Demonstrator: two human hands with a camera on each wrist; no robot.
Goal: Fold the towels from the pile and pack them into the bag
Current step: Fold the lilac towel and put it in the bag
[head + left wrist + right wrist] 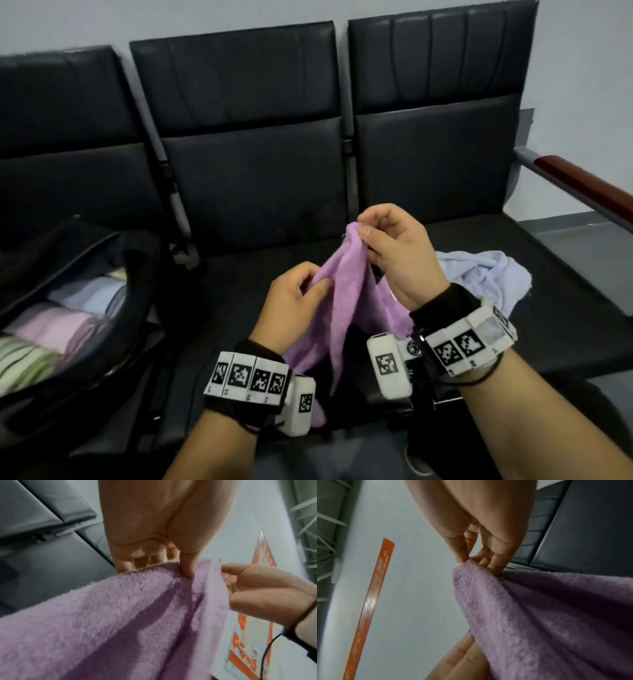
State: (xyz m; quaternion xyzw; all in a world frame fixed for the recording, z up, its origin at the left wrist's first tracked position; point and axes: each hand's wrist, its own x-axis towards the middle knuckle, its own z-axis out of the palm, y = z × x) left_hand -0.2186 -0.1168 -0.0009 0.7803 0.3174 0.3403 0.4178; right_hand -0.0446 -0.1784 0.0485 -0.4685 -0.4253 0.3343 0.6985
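Observation:
A purple towel (346, 301) hangs in the air above the middle seat, held by both hands. My right hand (368, 233) pinches its top corner between thumb and fingers, higher up. My left hand (317, 282) pinches the edge lower and to the left. The left wrist view shows the thumb pressed on the purple towel (120, 615) with the fingers behind it. In the right wrist view the fingertips (462, 559) pinch the purple towel (547, 615) at its corner. A black bag (137, 274) lies open on the left seat, with folded towels (61, 322) packed inside.
A crumpled light-blue towel (479, 274) lies on the right seat. A row of black padded chairs (253, 164) runs along the wall, with a red-brown armrest (589, 185) at the far right. An orange sign (243, 635) shows on the wall.

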